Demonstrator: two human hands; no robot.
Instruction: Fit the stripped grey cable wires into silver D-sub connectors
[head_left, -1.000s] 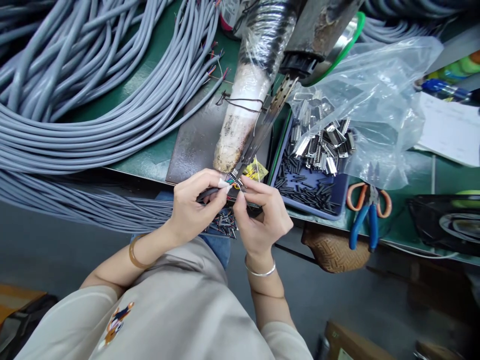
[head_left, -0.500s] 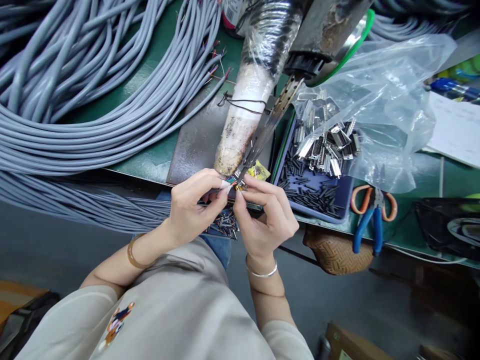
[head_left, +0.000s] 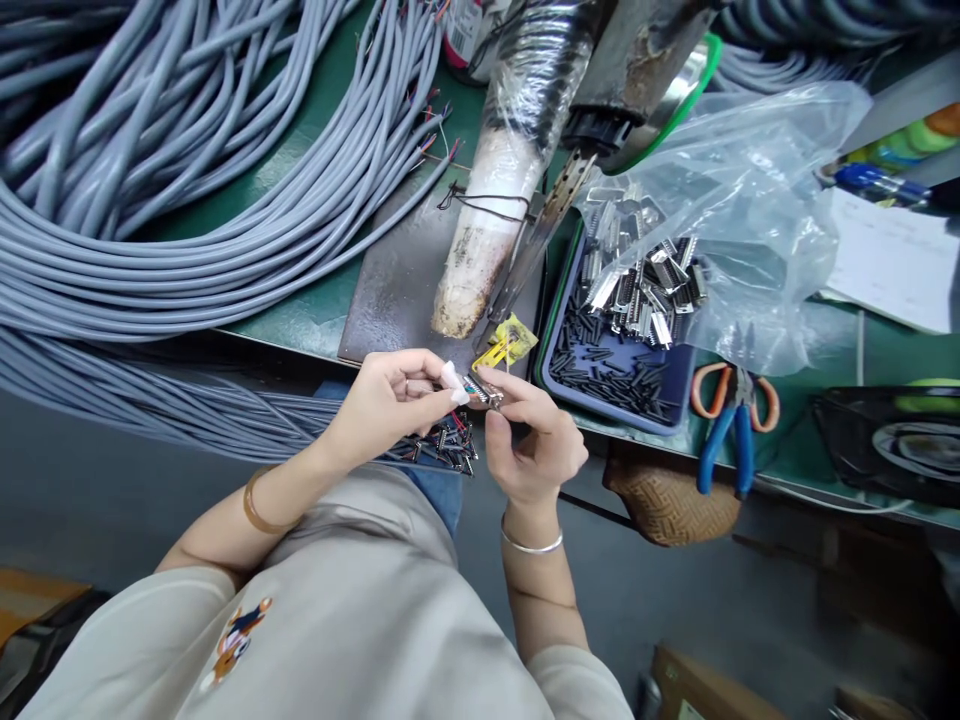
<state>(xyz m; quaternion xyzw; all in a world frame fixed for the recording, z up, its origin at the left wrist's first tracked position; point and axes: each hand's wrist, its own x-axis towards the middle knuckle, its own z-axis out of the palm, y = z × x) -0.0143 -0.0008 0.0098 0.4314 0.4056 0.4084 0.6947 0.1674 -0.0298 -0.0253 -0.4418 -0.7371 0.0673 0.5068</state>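
Observation:
My left hand [head_left: 397,405], with white covers on its fingertips, pinches coloured wires at a small metal connector [head_left: 484,390]. My right hand [head_left: 534,435] has its fingers curled at the connector's right end; whether they grip it is hard to tell. Just above the hands lies a yellow piece [head_left: 506,343], below the thin metal nozzle [head_left: 544,220]. A white, stained tube [head_left: 480,240] wrapped in clear film points down at the dark plate [head_left: 397,290]. Finished-looking connector ends [head_left: 450,445] of a cable bundle hang below the hands.
Grey cables [head_left: 187,270] cover the left of the green table [head_left: 300,325]. On the right stand a blue tray [head_left: 607,405] of black sleeves and metal connectors, a plastic bag [head_left: 772,220], orange-handled scissors [head_left: 709,390], blue-handled pliers [head_left: 742,440] and paper [head_left: 892,260].
Both hands have moved down slightly, away from the nozzle tip, with the connector now in plain view between them. More of the yellow piece shows. The right thumb has drawn back.

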